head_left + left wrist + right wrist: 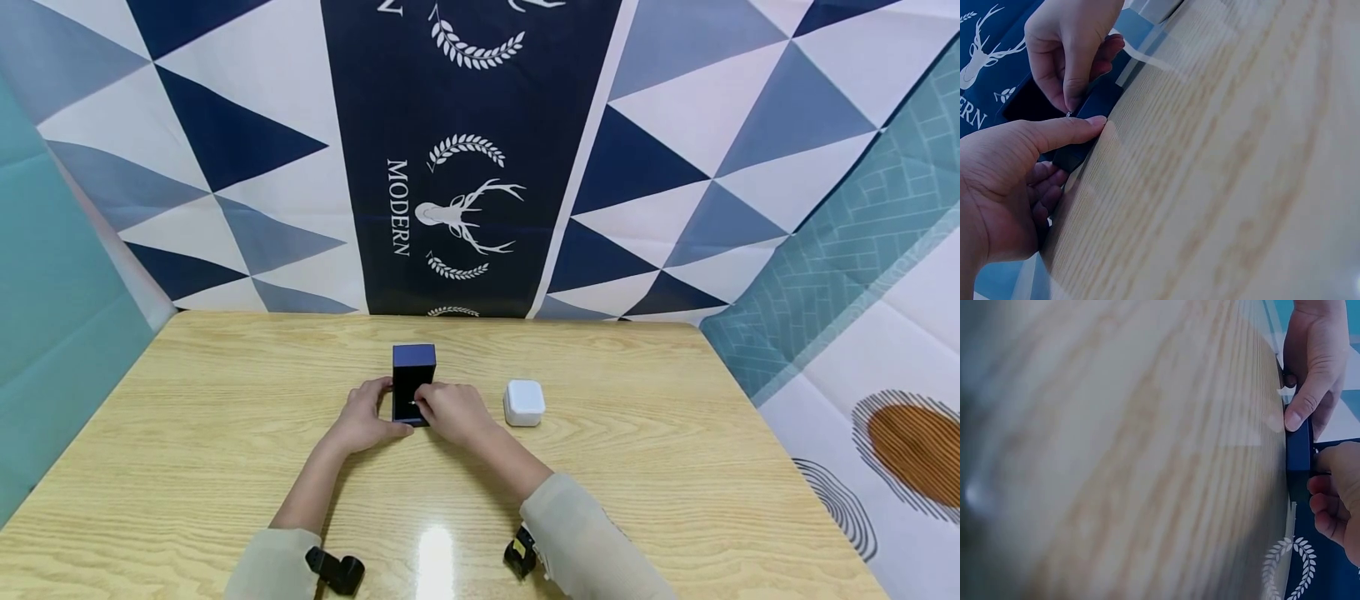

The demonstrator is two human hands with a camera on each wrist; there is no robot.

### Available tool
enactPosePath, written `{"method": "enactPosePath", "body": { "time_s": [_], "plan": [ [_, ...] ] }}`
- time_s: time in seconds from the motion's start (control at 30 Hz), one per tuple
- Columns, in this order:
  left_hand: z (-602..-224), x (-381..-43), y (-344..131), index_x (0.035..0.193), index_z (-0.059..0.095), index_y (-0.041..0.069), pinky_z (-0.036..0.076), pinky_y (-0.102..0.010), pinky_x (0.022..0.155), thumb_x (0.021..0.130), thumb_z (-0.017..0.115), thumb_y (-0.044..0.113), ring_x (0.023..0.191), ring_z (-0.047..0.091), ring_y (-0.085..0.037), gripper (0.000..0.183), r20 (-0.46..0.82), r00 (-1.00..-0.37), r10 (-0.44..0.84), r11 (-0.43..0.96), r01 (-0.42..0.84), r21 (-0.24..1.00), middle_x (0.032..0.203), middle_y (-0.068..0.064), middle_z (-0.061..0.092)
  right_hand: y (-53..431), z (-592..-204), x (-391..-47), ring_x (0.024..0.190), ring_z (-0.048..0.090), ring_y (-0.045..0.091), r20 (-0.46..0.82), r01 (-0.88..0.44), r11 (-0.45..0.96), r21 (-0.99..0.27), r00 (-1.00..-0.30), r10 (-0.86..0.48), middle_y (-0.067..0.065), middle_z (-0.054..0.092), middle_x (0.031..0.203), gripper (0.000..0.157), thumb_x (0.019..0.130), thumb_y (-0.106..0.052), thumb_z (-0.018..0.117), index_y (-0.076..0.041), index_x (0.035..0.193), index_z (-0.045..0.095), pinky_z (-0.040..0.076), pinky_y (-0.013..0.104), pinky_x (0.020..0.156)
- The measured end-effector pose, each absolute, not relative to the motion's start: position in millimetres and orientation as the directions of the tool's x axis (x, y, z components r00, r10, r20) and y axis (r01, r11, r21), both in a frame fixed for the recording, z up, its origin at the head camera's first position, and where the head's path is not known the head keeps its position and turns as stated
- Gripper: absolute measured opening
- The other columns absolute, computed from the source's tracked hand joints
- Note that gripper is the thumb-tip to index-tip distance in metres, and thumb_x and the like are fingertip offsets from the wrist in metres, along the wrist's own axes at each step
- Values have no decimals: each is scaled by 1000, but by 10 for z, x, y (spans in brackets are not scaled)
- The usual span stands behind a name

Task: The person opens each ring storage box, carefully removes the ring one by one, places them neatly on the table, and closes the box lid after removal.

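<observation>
A dark blue jewelry box (414,357) stands on the table with its lid raised and its black inside facing me. My left hand (363,423) holds the box's base from the left, thumb along the front edge and fingers by the side. In the left wrist view the left thumb (1072,131) lies across the box's front. My right hand (456,410) pinches a small shiny ring (412,403) between thumb and index finger at the box's opening. The ring shows as a glint below the right fingertips in the left wrist view; much of it is hidden.
A white rounded cube-shaped case (524,402) sits on the wooden table (637,467) to the right of my right hand. Behind the table's far edge hangs a patterned cloth (457,167) with triangles and a deer head.
</observation>
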State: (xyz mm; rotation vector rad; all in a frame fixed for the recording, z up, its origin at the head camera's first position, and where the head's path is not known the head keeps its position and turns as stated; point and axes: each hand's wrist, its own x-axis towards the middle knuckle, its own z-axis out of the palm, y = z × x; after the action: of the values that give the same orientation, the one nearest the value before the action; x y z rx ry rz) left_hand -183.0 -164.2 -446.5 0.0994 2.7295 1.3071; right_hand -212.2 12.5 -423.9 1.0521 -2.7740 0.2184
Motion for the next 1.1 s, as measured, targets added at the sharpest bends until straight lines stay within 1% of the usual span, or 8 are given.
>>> {"method": "enactPosePath", "body": {
  "time_s": [0.17, 0.4, 0.8, 1.1],
  "plan": [
    [-4491, -1845, -1639, 141, 35, 1, 35, -50, 99, 73, 80, 27, 124, 33, -35, 86, -76, -991, 107, 631, 8, 776, 140, -20, 41, 128, -4243, -2118, 73, 65, 12, 194, -669, 738, -87, -738, -646, -4, 70, 89, 15, 93, -23, 56, -15, 98, 68, 50, 29, 60],
    [-4485, -1841, -1630, 141, 35, 1, 35, -51, 99, 72, 80, 26, 123, 34, -35, 86, -67, -992, 106, 627, 14, 779, 139, -19, 42, 141, -4241, -2108, 66, 61, 10, 204, -682, 725, -94, -726, -656, -5, 67, 83, 12, 92, -21, 57, -15, 95, 67, 47, 26, 56],
    [-4454, -1848, -1622, 142, 34, 0, 36, -51, 99, 73, 79, 27, 124, 34, -35, 86, -84, -992, 97, 631, -4, 776, 140, -19, 41, 192, -4188, -2107, 65, 60, 8, 233, -696, 707, -124, -713, -661, -5, 67, 85, 12, 92, -21, 57, -15, 97, 67, 45, 23, 54],
    [-4436, -1874, -1605, 142, 33, 1, 36, -52, 98, 74, 79, 28, 124, 33, -35, 86, -99, -991, 87, 630, -22, 776, 140, -19, 40, 247, -4152, -2117, 63, 58, 6, 276, -724, 679, -122, -682, -678, -7, 67, 85, 12, 91, -21, 58, -16, 96, 67, 44, 21, 53]
  ]
}}
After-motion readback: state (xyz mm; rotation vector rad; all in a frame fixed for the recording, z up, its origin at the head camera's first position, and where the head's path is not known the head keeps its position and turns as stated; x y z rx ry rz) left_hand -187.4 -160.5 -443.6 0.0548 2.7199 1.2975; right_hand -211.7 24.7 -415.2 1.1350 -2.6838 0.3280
